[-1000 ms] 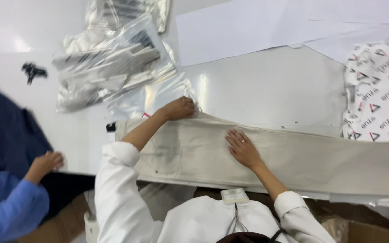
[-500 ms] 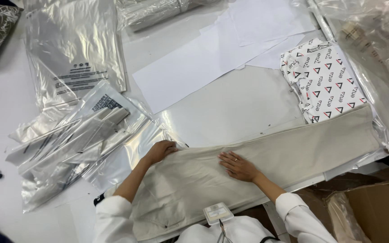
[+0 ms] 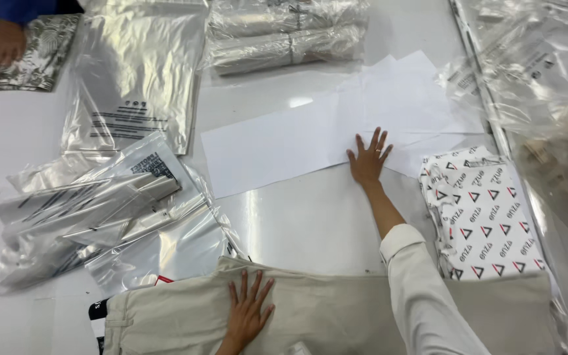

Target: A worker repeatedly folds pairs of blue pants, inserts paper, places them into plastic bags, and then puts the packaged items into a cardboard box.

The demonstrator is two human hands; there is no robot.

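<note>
While the left hand [image 3: 250,310] lies flat, fingers spread, on the beige garment [image 3: 323,314] along the bottom edge of the frame, the right hand [image 3: 368,160] is stretched to frame centre, palm down and fingers wide, on a white paper sheet [image 3: 277,150] (neither grips anything). Clear plastic bags [image 3: 100,213] lie at left on the white tabletop [image 3: 310,223]; a patterned folded cloth [image 3: 481,217] lies at right.

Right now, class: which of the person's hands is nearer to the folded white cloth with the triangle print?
Right. The right hand lies flat on the white paper sheets, just left of the printed cloth. The left hand presses on the beige garment, farther away toward the lower left.
</note>
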